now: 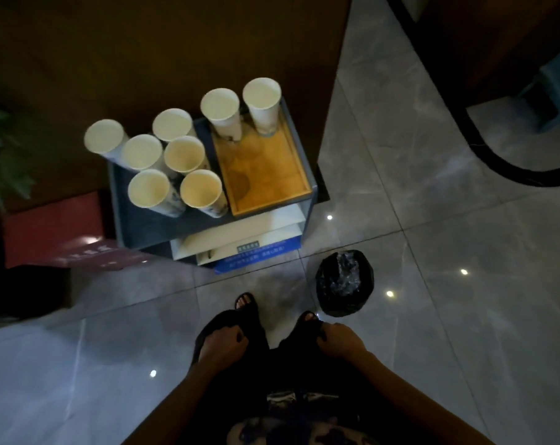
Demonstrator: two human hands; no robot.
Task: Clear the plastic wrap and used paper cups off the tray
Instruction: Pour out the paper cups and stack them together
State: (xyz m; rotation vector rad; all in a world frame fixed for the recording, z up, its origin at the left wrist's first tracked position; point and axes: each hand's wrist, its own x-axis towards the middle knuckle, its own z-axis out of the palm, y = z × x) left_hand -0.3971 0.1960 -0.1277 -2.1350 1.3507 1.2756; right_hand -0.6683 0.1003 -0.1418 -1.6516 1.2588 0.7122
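Note:
A yellow wooden tray sits on the right half of a small grey stand. Two white paper cups stand at the tray's far end. Several more paper cups are grouped on the dark surface left of the tray. Crumpled plastic wrap lies inside a black-lined bin on the floor at the right. My left hand and my right hand rest low against my dark trousers, fingers curled around the fabric, far from the tray.
A red box sits on the floor left of the stand. White and blue boxes fill its lower shelf. A dark wooden wall rises behind. A plant shows at the far left. Grey floor tiles surround my sandalled feet.

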